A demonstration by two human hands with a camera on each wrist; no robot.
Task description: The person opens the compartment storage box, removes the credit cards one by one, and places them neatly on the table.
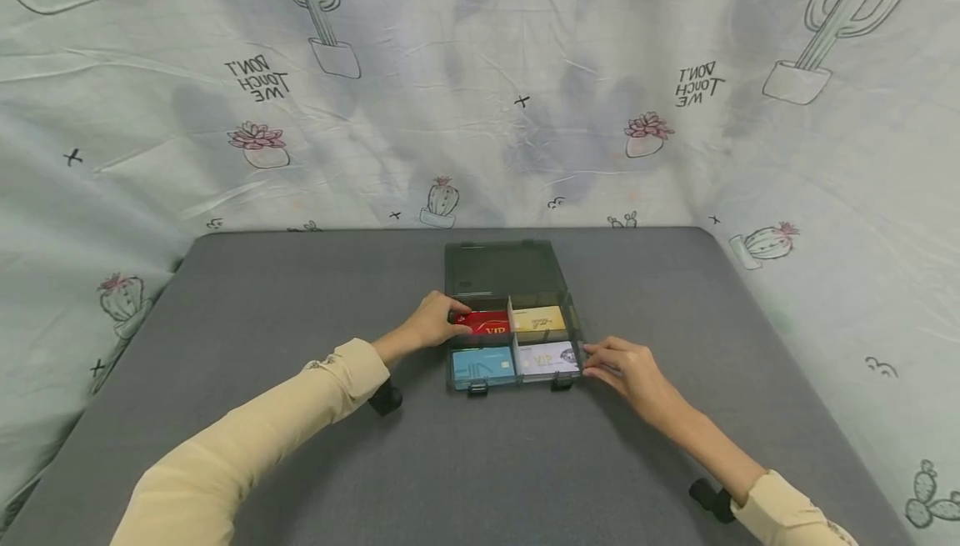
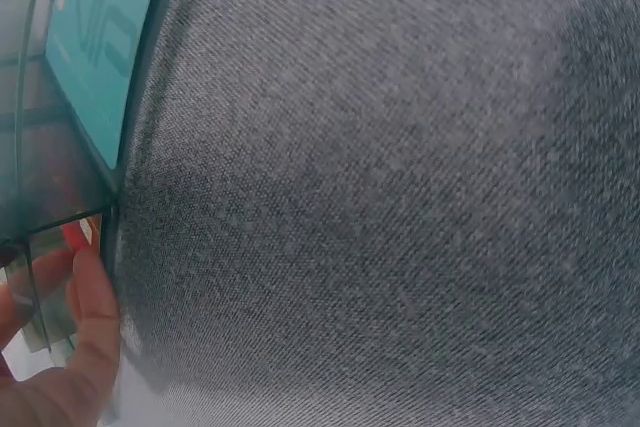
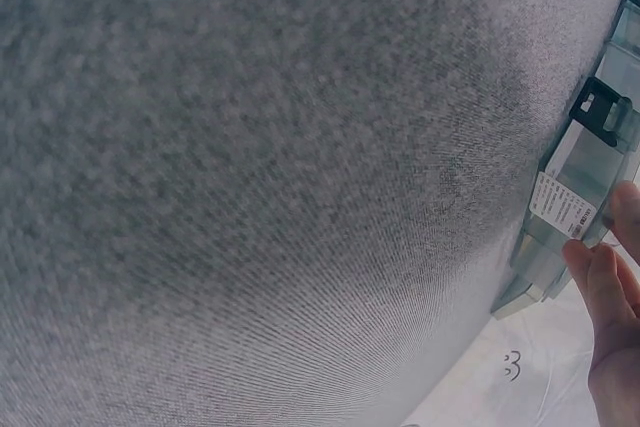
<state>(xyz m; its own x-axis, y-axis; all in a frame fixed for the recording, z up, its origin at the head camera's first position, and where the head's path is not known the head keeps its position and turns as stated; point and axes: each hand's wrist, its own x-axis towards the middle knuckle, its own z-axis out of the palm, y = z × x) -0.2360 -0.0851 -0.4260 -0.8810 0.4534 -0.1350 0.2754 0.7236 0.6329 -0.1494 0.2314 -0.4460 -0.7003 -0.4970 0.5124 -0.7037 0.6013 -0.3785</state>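
Observation:
A dark see-through plastic box (image 1: 519, 383) lies on the table, its lid (image 1: 504, 269) folded back behind it. Its four-way tray holds red cards (image 1: 491, 325) at back left, yellow cards (image 1: 538, 319) at back right, blue cards (image 1: 482, 364) at front left and white cards (image 1: 543, 358) at front right. At the left wall, my left hand (image 1: 431, 323) pinches the red cards between thumb and fingers; its fingertips show partly through the plastic in the left wrist view. My right hand (image 1: 632, 369) touches the right wall with its fingertips, beside a printed white label (image 3: 562, 207).
The grey table (image 1: 345, 279) reaches back to a patterned cloth (image 1: 517, 137) hanging behind and at the sides. Two black latches (image 1: 477, 389) sit on the box's front edge. A black wrist device (image 1: 386, 398) shows under each forearm.

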